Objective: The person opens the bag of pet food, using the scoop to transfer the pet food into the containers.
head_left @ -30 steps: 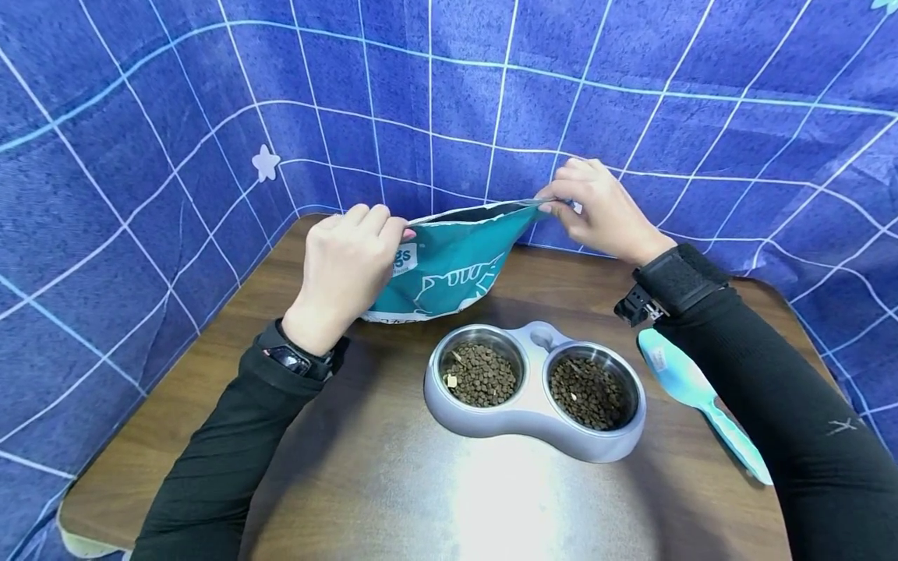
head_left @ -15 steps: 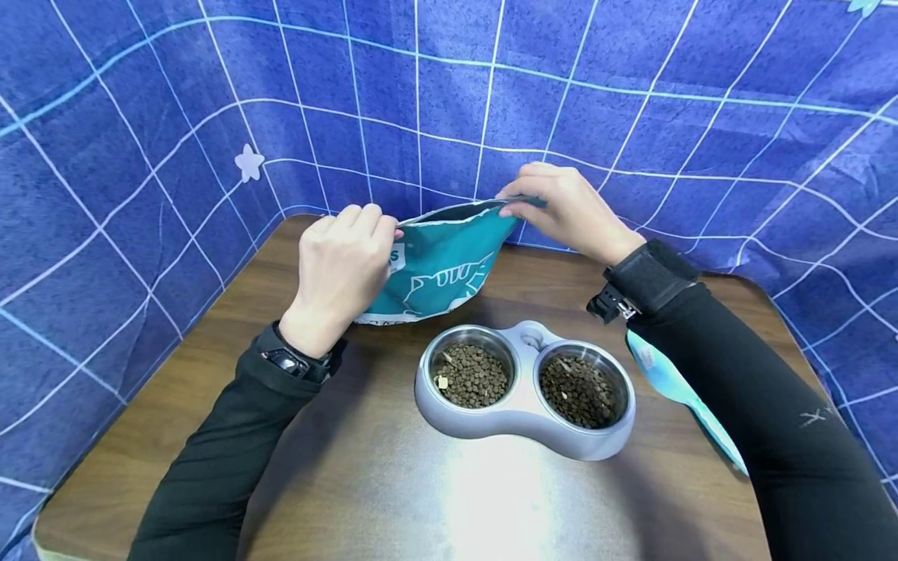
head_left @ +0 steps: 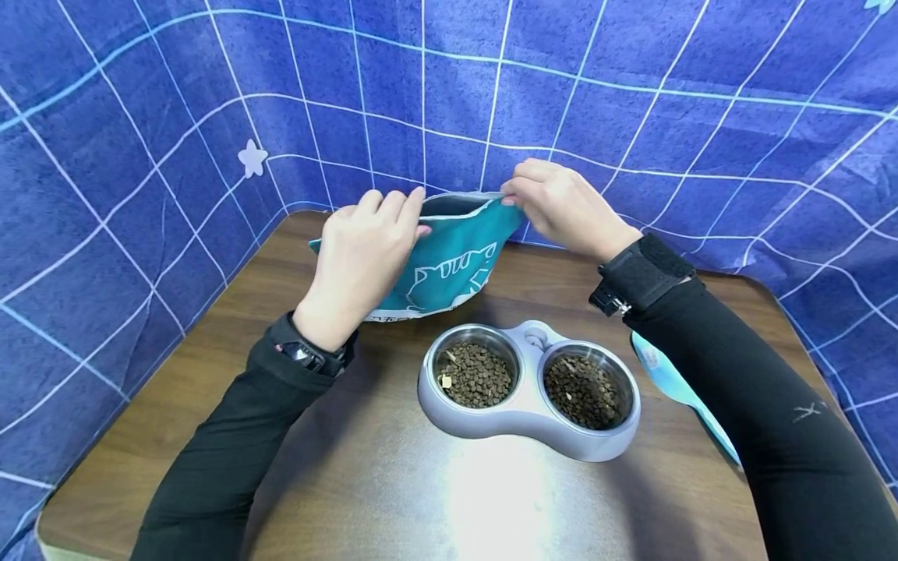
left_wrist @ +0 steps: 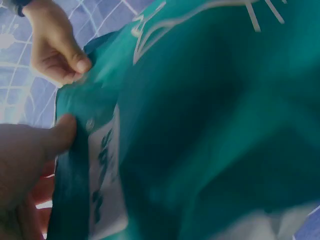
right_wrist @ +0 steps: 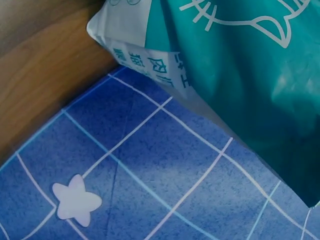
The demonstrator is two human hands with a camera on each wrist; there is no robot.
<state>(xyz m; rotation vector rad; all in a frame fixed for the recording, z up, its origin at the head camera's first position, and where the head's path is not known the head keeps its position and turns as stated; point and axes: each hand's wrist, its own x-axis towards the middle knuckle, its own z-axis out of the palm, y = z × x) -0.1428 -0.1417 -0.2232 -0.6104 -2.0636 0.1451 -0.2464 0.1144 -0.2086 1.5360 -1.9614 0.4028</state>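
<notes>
A teal pet-food bag [head_left: 452,261] stands at the back of the brown table [head_left: 365,475], its mouth open. My left hand [head_left: 412,220] grips the near rim of the mouth, fingers hooked over the top edge; in the left wrist view the thumb [left_wrist: 55,137] presses on the bag [left_wrist: 210,125]. My right hand [head_left: 510,196] pinches the rim's right end, and it also shows as the right hand [left_wrist: 57,55] in the left wrist view. The right wrist view shows only the bag's lower side [right_wrist: 240,70].
A grey double bowl [head_left: 529,432] with kibble in both steel cups sits just in front of the bag. A teal scoop [head_left: 677,386] lies at the right, partly under my right forearm. A blue checked cloth [head_left: 631,117] walls the table's back and sides.
Both hands have slid inward along the bag's top. The left hand moved right, leaving the bag's left corner sticking out, and the mouth gapes wider.
</notes>
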